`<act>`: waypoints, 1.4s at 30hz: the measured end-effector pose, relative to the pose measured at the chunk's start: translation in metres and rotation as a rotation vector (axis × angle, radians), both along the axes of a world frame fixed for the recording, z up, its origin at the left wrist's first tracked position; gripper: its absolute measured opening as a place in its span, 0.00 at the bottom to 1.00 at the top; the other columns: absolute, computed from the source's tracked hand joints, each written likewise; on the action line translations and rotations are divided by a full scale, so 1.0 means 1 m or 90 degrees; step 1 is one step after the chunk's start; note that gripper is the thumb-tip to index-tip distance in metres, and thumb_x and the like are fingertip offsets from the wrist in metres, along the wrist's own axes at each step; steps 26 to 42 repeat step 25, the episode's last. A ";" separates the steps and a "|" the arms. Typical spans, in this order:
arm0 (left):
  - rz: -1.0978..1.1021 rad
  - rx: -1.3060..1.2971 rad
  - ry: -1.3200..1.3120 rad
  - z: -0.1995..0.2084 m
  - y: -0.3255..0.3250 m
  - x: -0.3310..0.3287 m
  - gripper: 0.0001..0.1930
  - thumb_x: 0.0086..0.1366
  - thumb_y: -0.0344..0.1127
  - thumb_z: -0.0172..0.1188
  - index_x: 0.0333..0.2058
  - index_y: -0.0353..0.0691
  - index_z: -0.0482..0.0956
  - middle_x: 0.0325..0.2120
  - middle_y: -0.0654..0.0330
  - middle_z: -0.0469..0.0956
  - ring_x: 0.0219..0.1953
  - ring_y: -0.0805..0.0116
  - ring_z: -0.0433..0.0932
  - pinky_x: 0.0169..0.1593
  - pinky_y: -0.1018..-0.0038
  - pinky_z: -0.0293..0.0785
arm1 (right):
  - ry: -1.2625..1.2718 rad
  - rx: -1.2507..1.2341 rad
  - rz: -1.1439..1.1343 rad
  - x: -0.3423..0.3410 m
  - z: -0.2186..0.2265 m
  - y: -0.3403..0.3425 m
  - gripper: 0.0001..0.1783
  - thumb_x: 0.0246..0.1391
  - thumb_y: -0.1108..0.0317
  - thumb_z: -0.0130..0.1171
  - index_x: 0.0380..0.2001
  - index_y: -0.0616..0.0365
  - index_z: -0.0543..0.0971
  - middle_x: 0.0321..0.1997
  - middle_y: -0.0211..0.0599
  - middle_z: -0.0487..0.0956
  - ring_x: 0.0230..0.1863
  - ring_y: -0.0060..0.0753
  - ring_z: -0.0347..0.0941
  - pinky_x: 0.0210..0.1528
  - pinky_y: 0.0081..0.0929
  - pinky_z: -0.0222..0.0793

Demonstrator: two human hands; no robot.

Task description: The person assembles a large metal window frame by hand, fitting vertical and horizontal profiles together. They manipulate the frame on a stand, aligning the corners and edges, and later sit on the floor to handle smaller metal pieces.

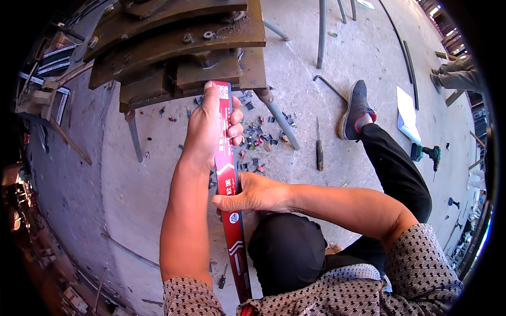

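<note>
A long, narrow strip with a printed red face and dark edges runs from the metal machine down toward my body. My left hand is wrapped round it near its far end, thumb on the printed face and fingers curled over the right edge. Lower down, my right hand grips the same strip from the right, its thumb across the face and the other fingers mostly hidden. The strip's far end meets the front edge of the brown, grimy metal machine, which has stacked curved plates and bolts.
Small red and dark offcuts litter the floor under the machine. A screwdriver, a bent rod, a white sheet and a green drill lie to the right. My shoe rests there; another person's leg shows beyond.
</note>
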State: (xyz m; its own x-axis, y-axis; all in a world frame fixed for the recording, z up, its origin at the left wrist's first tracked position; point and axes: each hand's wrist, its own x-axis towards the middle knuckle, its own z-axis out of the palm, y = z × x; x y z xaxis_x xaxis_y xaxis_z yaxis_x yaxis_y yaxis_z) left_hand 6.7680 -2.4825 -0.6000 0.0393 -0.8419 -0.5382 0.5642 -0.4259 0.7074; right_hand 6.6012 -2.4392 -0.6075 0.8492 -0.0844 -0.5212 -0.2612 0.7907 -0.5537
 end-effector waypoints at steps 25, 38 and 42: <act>-0.011 0.015 -0.006 0.001 -0.001 0.002 0.33 0.81 0.69 0.43 0.46 0.40 0.74 0.25 0.65 0.72 0.21 0.77 0.71 0.25 0.73 0.74 | -0.059 0.064 -0.065 0.006 -0.020 0.008 0.16 0.60 0.56 0.78 0.39 0.53 0.84 0.36 0.21 0.83 0.37 0.14 0.76 0.43 0.22 0.74; -0.011 0.015 -0.006 0.001 -0.001 0.002 0.33 0.81 0.69 0.43 0.46 0.40 0.74 0.25 0.65 0.72 0.21 0.77 0.71 0.25 0.73 0.74 | -0.059 0.064 -0.065 0.006 -0.020 0.008 0.16 0.60 0.56 0.78 0.39 0.53 0.84 0.36 0.21 0.83 0.37 0.14 0.76 0.43 0.22 0.74; -0.011 0.015 -0.006 0.001 -0.001 0.002 0.33 0.81 0.69 0.43 0.46 0.40 0.74 0.25 0.65 0.72 0.21 0.77 0.71 0.25 0.73 0.74 | -0.059 0.064 -0.065 0.006 -0.020 0.008 0.16 0.60 0.56 0.78 0.39 0.53 0.84 0.36 0.21 0.83 0.37 0.14 0.76 0.43 0.22 0.74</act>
